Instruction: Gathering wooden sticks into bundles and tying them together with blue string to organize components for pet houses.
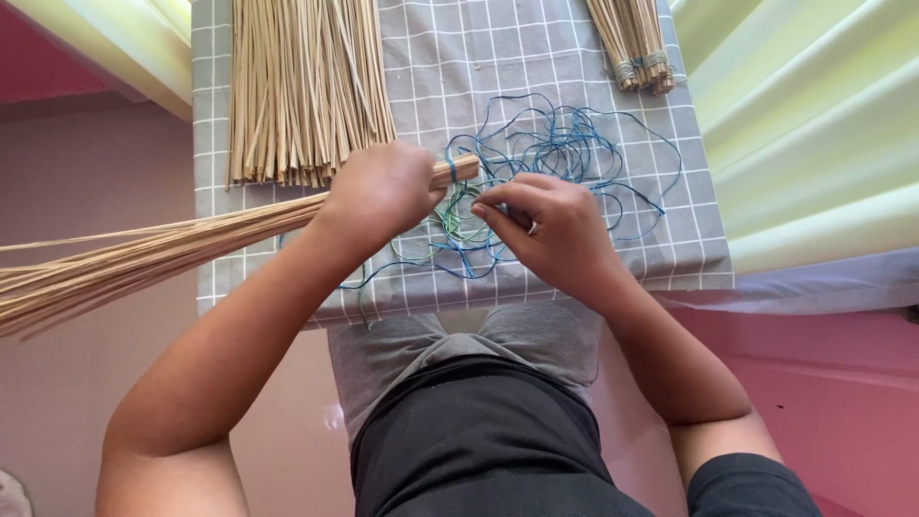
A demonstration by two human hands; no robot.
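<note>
My left hand (381, 191) is closed around a bundle of thin tan sticks (144, 257) near its cut end, which pokes out to the right with blue cord wrapped round it. The bundle's long tips fan out to the left, past the table edge. My right hand (546, 230) pinches a strand of the blue cord (565, 144) between thumb and fingers, just right of the bundle's end. The cord lies in a loose tangle of blue and green loops on the grey checked cloth (440, 57).
A loose pile of cut tan sticks (306, 86) lies at the back left of the cloth. A tied bundle of sticks (637, 43) rests at the back right. Pale green fabric (814, 134) lies right of the table. My grey-trousered knees sit under the near edge.
</note>
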